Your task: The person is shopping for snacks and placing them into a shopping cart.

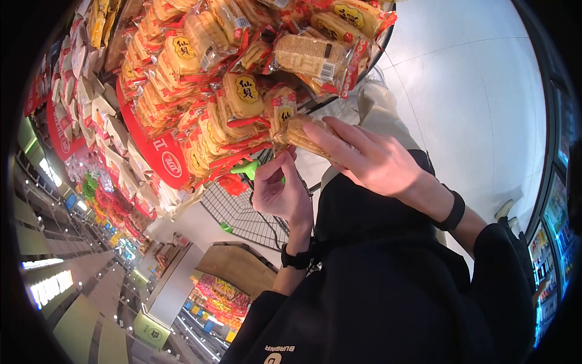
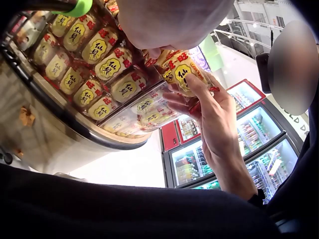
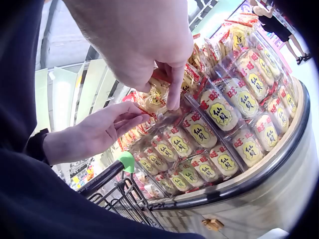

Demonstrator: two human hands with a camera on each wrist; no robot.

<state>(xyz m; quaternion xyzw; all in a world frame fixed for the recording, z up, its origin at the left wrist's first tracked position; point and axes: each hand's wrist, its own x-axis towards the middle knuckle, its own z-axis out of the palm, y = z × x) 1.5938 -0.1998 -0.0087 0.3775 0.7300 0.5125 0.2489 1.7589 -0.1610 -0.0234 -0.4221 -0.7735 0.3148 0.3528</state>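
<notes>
In the head view my right hand [image 1: 379, 159] holds a clear-wrapped rice cracker packet [image 1: 302, 134], fingers over its top. My left hand [image 1: 282, 189] pinches the packet's near end between thumb and forefinger. The left wrist view shows the packet's yellow label [image 2: 182, 73] and red printing, with the right hand [image 2: 219, 124] around its side. From the right wrist, the left hand [image 3: 89, 137] appears at the packet's red end, below the right hand [image 3: 139, 42]. Both hands are close over a heap of similar packets [image 1: 245, 94].
Clear dividers [image 3: 219, 132] and a dark-edged round rim [image 3: 239, 186] surround the stacked packets. A wire shopping cart [image 1: 239, 209] with green handle ends stands beside the display. Lit drink coolers [image 2: 254, 132] line one side. Another person [image 3: 276, 27] stands beyond the display.
</notes>
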